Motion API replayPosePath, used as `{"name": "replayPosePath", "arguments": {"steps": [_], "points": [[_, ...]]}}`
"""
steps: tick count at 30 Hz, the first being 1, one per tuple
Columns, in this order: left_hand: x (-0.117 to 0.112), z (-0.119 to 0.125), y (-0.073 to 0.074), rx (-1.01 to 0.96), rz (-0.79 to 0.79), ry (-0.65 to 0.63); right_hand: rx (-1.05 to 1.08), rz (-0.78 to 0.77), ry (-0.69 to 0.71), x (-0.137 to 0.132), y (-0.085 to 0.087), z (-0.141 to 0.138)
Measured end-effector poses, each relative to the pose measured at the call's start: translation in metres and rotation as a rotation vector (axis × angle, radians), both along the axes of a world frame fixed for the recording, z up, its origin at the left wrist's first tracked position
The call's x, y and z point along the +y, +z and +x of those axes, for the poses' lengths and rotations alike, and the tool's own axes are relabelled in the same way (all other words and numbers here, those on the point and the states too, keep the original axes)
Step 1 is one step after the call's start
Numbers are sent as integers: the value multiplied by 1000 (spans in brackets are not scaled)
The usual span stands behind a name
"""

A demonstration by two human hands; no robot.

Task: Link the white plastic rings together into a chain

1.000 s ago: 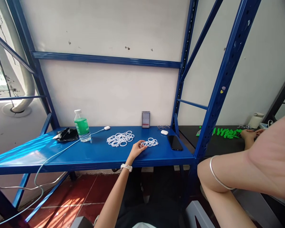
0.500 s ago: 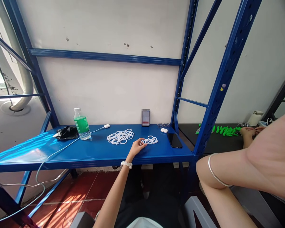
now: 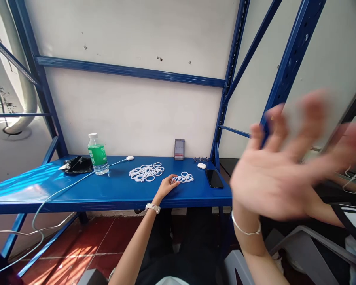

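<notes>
On the blue table my left hand point(image 3: 167, 185), with a pale watch on the wrist, has its fingers closed on a white ring at the left end of a small cluster of white rings point(image 3: 186, 177). Left of it lies a larger heap of white rings point(image 3: 145, 172). Close to the camera at the right, my right hand point(image 3: 273, 178) is raised with its fingers spread, blurred at the tips, and nothing in it. A thin bracelet circles that wrist.
The blue table point(image 3: 77, 194) also bears a green-labelled bottle point(image 3: 98, 155), a black plastic bag point(image 3: 77, 164), a cable with a white plug point(image 3: 129, 158), a small propped screen point(image 3: 179, 149), glasses point(image 3: 201, 159), a white case point(image 3: 201, 166) and a black phone point(image 3: 214, 179). Another person's arm shows at far right.
My right hand has swung down from beside the camera into view, fingers spread, and now hides the green pieces on the neighbouring table. The left hand stays at the small ring cluster.
</notes>
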State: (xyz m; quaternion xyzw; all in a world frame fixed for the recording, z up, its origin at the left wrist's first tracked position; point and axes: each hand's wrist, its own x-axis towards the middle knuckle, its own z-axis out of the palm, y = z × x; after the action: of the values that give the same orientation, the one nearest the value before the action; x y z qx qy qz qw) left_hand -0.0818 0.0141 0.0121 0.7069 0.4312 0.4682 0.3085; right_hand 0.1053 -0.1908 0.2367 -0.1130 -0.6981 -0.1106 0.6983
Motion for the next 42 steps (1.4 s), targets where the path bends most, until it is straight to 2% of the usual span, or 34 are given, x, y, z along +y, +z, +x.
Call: {"name": "replayPosePath", "arguments": {"steps": [2,4,6,7,9,10,12,17,25,32,42], "points": [[-2,0,2,11,-1,6,98,33,-19,38,-19,-16],[-4,1,6,27,4,9,-80,-185,-82,89,-59,-25],[-6,1,9,43,10,4,-228,-478,-111,140,-110,-26],[-7,1,10,49,10,1,-292,-577,-124,161,-135,-24],[-9,0,13,52,9,-3,-330,-716,-119,191,-178,-21],[-9,0,13,50,10,-4,-304,-764,-105,200,-193,-20],[-9,0,14,52,15,-1,-263,-812,-69,207,-210,-20],[-9,0,13,63,40,16,-227,-898,75,203,-212,-23],[-10,0,14,54,7,8,-105,-991,182,206,-220,-18],[-10,1,14,41,-2,12,-70,-1000,198,209,-223,-18],[-2,0,8,-11,-2,1,-40,-987,117,208,-221,-16]]}}
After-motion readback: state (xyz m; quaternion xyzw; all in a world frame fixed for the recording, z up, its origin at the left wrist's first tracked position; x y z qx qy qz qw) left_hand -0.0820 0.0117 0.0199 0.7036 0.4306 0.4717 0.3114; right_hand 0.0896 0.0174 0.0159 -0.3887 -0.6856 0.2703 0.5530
